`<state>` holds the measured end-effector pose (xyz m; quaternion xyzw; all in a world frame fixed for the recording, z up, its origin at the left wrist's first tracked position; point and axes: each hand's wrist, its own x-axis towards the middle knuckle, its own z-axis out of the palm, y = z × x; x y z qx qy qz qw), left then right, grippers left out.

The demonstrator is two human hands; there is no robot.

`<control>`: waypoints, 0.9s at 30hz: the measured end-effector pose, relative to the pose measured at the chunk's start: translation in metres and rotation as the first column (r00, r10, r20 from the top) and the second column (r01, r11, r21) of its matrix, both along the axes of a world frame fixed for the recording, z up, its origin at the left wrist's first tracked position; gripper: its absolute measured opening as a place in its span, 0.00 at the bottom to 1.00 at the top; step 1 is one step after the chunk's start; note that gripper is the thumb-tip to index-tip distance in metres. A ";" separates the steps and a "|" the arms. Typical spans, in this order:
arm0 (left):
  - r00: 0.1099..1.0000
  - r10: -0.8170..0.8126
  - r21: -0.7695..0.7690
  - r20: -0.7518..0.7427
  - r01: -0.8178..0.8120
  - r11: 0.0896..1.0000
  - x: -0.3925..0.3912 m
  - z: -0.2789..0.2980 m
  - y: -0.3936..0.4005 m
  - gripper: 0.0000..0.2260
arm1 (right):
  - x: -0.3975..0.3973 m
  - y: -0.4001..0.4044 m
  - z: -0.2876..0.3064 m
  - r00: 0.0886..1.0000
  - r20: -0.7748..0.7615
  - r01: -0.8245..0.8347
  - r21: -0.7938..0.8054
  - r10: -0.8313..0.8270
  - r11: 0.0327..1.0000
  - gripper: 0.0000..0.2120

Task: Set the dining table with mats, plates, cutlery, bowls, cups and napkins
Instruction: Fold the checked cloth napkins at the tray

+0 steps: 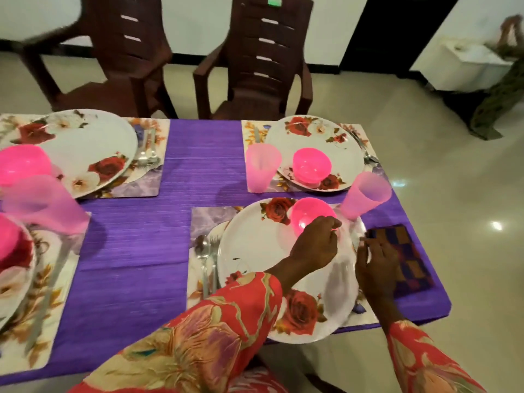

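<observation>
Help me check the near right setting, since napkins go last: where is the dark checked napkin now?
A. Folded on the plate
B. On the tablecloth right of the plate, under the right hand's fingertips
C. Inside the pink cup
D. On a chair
B: the napkin lies flat on the tablecloth to the right of the plate, and the right hand reaches its near edge.

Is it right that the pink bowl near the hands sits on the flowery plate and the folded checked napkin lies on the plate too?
Not quite. The pink bowl does sit on the flowery plate, but the head view shows the folded checked napkin lying on the purple tablecloth, right of the plate, by the right hand.
</observation>
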<state>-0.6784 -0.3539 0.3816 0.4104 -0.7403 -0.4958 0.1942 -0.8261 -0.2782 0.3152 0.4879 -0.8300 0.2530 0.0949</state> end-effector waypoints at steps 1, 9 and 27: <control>1.000 0.024 -0.062 0.004 -0.024 0.998 0.015 0.001 0.000 0.15 | 0.018 -0.009 0.003 0.998 -0.009 -0.064 -0.076 0.064 0.995 0.17; 0.948 0.317 -0.302 0.037 -0.292 0.907 0.186 0.013 -0.009 0.25 | 0.210 -0.070 0.032 0.885 0.001 -0.446 -0.288 0.466 0.847 0.13; 0.553 0.830 -0.358 0.067 -0.764 0.537 0.558 0.020 0.017 0.16 | 0.598 -0.096 0.051 0.406 0.213 -0.859 -0.242 0.889 0.450 0.15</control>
